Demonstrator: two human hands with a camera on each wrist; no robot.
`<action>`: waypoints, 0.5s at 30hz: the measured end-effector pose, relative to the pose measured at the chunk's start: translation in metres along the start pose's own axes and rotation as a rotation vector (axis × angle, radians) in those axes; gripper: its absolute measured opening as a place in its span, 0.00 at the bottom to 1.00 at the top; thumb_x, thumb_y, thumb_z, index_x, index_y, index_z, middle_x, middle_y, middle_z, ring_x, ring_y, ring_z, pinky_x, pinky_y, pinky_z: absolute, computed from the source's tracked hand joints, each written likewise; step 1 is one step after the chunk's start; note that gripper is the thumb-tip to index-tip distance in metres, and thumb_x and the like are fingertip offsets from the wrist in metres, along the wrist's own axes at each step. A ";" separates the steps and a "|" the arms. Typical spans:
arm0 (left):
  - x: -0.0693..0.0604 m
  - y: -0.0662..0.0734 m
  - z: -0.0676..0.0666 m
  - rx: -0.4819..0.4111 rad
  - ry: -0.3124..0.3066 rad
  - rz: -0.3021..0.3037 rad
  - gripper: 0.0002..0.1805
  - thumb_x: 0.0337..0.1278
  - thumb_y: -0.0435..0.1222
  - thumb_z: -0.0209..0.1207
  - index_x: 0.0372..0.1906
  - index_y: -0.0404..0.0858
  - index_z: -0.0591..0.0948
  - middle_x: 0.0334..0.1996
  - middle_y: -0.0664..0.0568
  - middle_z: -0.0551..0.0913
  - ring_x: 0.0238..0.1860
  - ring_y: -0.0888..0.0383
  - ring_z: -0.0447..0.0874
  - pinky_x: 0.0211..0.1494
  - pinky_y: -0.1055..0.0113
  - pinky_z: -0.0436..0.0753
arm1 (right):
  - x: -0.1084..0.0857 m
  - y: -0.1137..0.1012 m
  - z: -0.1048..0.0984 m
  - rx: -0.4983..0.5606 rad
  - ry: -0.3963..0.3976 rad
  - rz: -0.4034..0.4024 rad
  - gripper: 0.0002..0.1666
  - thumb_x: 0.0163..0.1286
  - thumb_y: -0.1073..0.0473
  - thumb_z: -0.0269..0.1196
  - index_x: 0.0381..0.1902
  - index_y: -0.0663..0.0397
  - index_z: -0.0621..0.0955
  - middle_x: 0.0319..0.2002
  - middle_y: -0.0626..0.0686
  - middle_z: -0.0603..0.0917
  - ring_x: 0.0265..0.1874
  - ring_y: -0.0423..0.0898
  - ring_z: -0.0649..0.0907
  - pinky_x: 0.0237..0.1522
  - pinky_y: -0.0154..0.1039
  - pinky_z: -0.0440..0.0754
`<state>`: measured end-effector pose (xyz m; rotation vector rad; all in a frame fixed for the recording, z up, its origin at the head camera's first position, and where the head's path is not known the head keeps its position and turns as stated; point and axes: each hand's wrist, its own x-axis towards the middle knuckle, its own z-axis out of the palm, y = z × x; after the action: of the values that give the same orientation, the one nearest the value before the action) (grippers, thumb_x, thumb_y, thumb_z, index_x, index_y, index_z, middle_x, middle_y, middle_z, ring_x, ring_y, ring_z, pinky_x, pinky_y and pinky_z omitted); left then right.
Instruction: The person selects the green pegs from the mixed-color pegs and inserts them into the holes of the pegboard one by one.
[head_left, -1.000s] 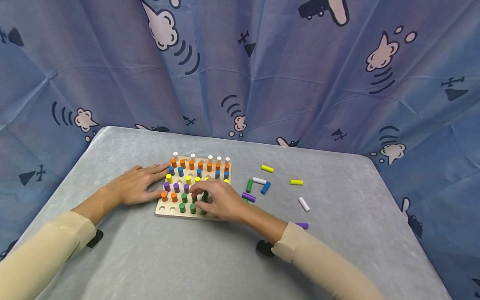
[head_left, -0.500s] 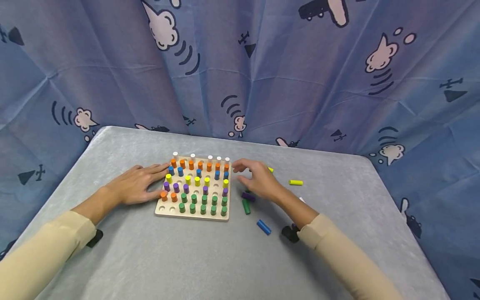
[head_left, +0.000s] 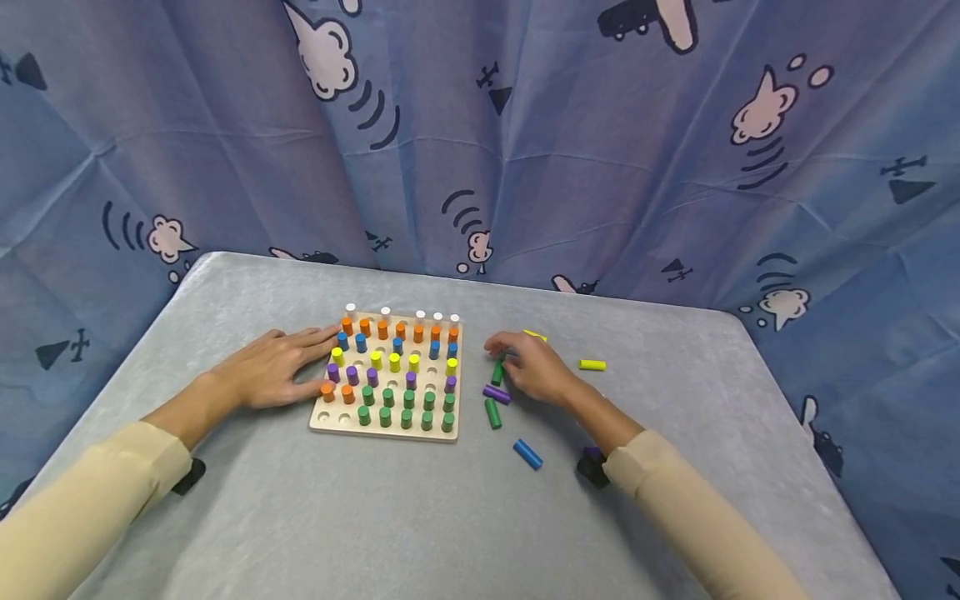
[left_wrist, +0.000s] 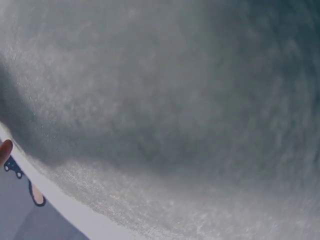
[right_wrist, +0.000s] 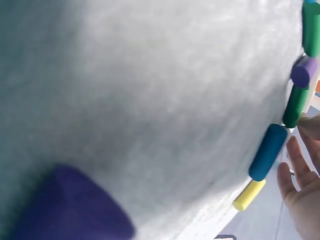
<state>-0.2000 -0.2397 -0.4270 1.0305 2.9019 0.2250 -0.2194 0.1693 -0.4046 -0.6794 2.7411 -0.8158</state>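
Left hand [head_left: 273, 372], fingers relaxed: best steady the board [head_left: 335, 427]. Right hand [head_left: 534, 367], by the far loose green peg [head_left: 497, 374] — grip unclear — should pinch one end.

Pale wooden pegboard [head_left: 352, 432] with white, orange, blue, yellow, purple and green pegs [head_left: 394, 362]; mottled grey table [head_left: 375, 517]; bluish-purple curtain [head_left: 570, 183] with pinkish-white and dark cartoon print; beige sleeves [head_left: 142, 467].
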 end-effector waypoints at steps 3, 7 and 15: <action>-0.001 0.001 -0.001 -0.004 0.003 0.001 0.39 0.69 0.57 0.51 0.74 0.36 0.66 0.76 0.45 0.61 0.72 0.41 0.64 0.60 0.39 0.70 | 0.001 0.005 0.002 -0.030 -0.016 -0.007 0.22 0.66 0.77 0.58 0.56 0.59 0.81 0.49 0.53 0.85 0.54 0.49 0.81 0.61 0.48 0.76; -0.001 0.000 0.000 -0.005 0.004 0.000 0.39 0.69 0.58 0.51 0.74 0.36 0.66 0.76 0.46 0.60 0.72 0.41 0.63 0.60 0.39 0.70 | 0.000 0.011 0.003 -0.037 -0.015 0.002 0.22 0.66 0.78 0.58 0.55 0.60 0.81 0.49 0.53 0.85 0.54 0.49 0.81 0.61 0.48 0.76; -0.001 -0.001 0.001 -0.010 0.000 -0.007 0.39 0.69 0.58 0.51 0.74 0.36 0.66 0.76 0.46 0.60 0.72 0.41 0.63 0.61 0.38 0.70 | -0.001 0.014 0.004 -0.075 -0.003 -0.002 0.21 0.65 0.76 0.61 0.55 0.59 0.82 0.50 0.53 0.85 0.53 0.49 0.81 0.60 0.48 0.76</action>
<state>-0.2001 -0.2408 -0.4277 1.0180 2.9013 0.2397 -0.2225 0.1780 -0.4152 -0.6966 2.7815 -0.7149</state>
